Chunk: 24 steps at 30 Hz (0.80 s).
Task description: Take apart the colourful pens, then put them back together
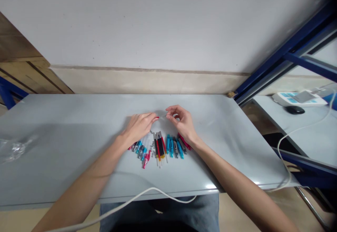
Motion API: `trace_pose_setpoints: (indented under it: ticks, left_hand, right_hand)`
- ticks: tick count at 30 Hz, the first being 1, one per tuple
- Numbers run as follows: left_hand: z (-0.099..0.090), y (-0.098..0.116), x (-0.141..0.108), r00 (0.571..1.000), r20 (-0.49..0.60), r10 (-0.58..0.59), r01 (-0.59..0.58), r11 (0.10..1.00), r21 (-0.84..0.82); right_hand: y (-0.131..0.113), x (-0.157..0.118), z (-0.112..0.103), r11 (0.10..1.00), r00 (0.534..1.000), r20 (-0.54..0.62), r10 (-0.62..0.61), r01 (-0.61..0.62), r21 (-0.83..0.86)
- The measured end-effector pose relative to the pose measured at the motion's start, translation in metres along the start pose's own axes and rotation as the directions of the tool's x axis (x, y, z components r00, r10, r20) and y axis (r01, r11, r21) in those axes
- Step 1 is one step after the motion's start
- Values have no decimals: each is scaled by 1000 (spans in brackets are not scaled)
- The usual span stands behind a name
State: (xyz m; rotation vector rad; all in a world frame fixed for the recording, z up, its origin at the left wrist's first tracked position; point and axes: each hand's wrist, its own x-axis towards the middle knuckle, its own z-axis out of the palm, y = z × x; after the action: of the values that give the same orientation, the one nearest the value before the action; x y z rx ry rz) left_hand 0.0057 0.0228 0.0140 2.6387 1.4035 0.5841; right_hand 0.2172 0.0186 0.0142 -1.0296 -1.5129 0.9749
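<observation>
Head view: pen refill (pixel 161 117) pinched between left hand (pixel 138 127) and right hand (pixel 183 122).

A row of pen parts (pixel 160 149) lies on the tabletop (pixel 79 109), nearer the person than the left hand (pixel 138 126) and right hand (pixel 183 123), with a thin pen refill (pixel 163 116) between those hands. A plastic bag (pixel 13 149) lies toward the table's left end, and a cable (pixel 126 200) crosses its near edge. A computer mouse (pixel 294 110) sits on a second table (pixel 310 133) to the right.
</observation>
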Motion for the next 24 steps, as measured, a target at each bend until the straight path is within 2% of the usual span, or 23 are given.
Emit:
trace_pose_setpoints:
  ticks: [24]
  left_hand:
    - [0, -1, -1, 1000, 0, 9, -9, 1000, 4]
  right_hand:
    - [4, 1, 0, 1000, 1000, 5, 20, -20, 3]
